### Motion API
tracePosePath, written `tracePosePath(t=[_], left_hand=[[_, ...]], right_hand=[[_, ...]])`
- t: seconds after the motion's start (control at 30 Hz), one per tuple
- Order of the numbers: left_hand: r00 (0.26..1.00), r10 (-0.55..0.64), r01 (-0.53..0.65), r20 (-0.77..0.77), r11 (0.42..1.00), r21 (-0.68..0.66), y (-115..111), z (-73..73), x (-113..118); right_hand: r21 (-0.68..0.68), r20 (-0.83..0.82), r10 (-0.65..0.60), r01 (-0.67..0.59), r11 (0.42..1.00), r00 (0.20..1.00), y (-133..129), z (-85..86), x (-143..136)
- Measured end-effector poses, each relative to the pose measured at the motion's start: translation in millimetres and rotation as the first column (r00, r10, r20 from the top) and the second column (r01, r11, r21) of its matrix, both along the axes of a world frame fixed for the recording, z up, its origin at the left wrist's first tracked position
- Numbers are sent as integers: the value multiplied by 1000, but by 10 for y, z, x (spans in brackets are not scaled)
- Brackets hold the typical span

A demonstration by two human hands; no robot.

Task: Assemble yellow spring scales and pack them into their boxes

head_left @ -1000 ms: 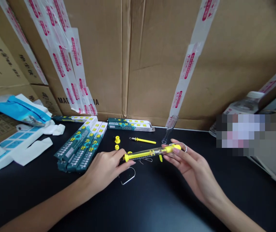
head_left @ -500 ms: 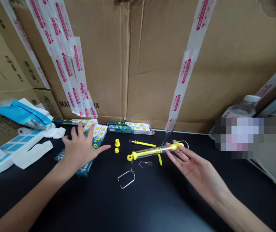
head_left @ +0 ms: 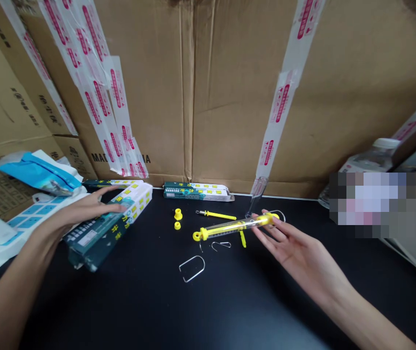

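My right hand [head_left: 298,245] holds a clear tubular spring scale [head_left: 226,227] with yellow end caps. Its fingers close round the right-hand cap, beside a wire hook, and the tube lies nearly level above the table. At the left, my left hand [head_left: 87,209] grips two slim green-and-white boxes [head_left: 115,226] lying side by side; part of its fingers is hidden behind them. Between the hands lie a yellow flanged cap [head_left: 178,214], a small yellow ring [head_left: 177,225], a yellow rod [head_left: 218,215], a bent wire hook [head_left: 221,245] and a U-shaped wire [head_left: 193,269].
More slim boxes [head_left: 196,191] lie against the cardboard wall [head_left: 229,97]. A clear tube [head_left: 258,194] leans at the back. A power strip [head_left: 25,216] with a blue packet [head_left: 40,170] is on the left. A plastic bottle [head_left: 371,158] stands at the right.
My left hand has gone from spread above the boxes to gripping them, and the pair has shifted left and turned. My right hand keeps the spring scale almost in place.
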State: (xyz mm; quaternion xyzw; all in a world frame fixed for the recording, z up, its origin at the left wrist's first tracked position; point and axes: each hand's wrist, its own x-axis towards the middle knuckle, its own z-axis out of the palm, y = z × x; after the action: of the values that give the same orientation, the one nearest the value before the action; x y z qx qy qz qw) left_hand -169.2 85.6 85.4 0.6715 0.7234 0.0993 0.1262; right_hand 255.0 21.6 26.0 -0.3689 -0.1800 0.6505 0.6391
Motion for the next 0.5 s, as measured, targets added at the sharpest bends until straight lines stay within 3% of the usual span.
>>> tracePosePath(t=[0.17, 0.33, 0.5], left_hand=[[995, 88, -87, 38, 996, -35, 50, -28, -119], [990, 74, -65, -117, 995, 77, 8, -160, 153], [962, 94, -115, -256, 991, -70, -36, -291, 317]], right_hand=[[-22, -25, -13, 12, 1000, 1000, -20, 57, -25], [-35, -61, -29, 27, 999, 998, -22, 78, -31], [-57, -80, -43, 39, 998, 996, -20, 93, -34]])
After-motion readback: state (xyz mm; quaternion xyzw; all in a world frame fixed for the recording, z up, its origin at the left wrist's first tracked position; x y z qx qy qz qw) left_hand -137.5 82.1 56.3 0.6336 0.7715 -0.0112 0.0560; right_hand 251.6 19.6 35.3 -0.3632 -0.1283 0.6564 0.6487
